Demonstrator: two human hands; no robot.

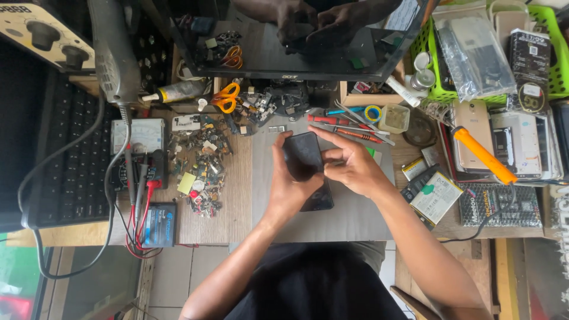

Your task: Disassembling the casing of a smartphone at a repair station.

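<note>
Grey mat (355, 213) on a cluttered wooden bench (237, 195); left hand (290, 184) and right hand (349, 166) both clasp a black phone (305, 160).

A single head-worn camera looks almost straight down on the bench (237, 195) from above the person's chest. The view faces forward toward a dark monitor (296, 53) at the top edge, close enough that both forearms fill the lower frame.
</note>
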